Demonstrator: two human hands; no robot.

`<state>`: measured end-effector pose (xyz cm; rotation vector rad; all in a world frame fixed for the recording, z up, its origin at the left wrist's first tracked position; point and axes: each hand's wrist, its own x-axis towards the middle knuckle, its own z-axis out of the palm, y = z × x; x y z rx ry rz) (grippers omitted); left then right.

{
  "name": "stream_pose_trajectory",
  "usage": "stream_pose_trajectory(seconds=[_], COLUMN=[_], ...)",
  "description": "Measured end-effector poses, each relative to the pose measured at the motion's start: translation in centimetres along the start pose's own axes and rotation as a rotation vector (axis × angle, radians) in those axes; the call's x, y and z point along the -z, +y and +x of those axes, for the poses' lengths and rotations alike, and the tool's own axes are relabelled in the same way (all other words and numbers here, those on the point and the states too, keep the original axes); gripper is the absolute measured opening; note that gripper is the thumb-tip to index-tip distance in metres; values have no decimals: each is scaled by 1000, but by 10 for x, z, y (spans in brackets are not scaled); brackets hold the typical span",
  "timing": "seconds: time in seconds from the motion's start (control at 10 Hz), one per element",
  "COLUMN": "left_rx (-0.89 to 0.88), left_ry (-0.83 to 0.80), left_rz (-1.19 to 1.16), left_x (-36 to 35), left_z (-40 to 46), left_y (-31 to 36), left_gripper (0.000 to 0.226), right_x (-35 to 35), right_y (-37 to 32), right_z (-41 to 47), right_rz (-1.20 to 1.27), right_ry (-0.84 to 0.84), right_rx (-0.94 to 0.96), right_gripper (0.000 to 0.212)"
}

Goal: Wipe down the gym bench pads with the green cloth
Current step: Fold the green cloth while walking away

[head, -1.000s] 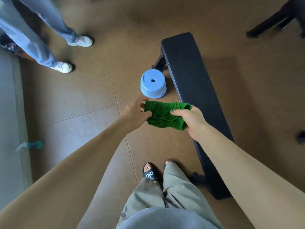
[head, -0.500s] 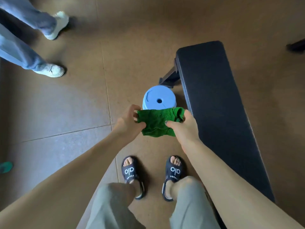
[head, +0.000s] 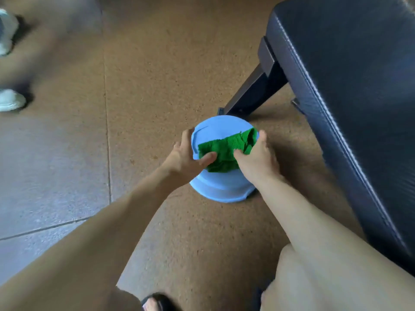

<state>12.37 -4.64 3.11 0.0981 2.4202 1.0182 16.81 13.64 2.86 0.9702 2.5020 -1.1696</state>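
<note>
Both hands are on the green cloth (head: 226, 149), which sits on top of the upturned blue bucket (head: 221, 187). Left hand (head: 186, 158) and right hand (head: 256, 160) fingers pinch its ends. Bench pad (head: 350, 86) is just right of the bucket.

Floor (head: 157, 63): brown speckled cork-like tiles with thin seams, one greyer tile at left. Blue plastic stool (head: 221, 189) stands on floor, round top up. Gym bench (head: 350, 86) just right of stool, its dark metal leg (head: 251, 95) planted on floor behind stool. White shoes (head: 10, 101) on floor, far left, blurred.
</note>
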Motion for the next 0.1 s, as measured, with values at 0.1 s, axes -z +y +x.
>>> stream_pose_trajectory(seconds=[0.1], left_rx=[-60], left_ry=[68], left_rz=[40], left_x=[4], left_z=[-1], left_y=[-25], left_gripper=[98], right_x=[-2], right_y=[6], right_z=[18], right_rz=[-215], right_ry=[-28], right_rx=[28], right_gripper=[54])
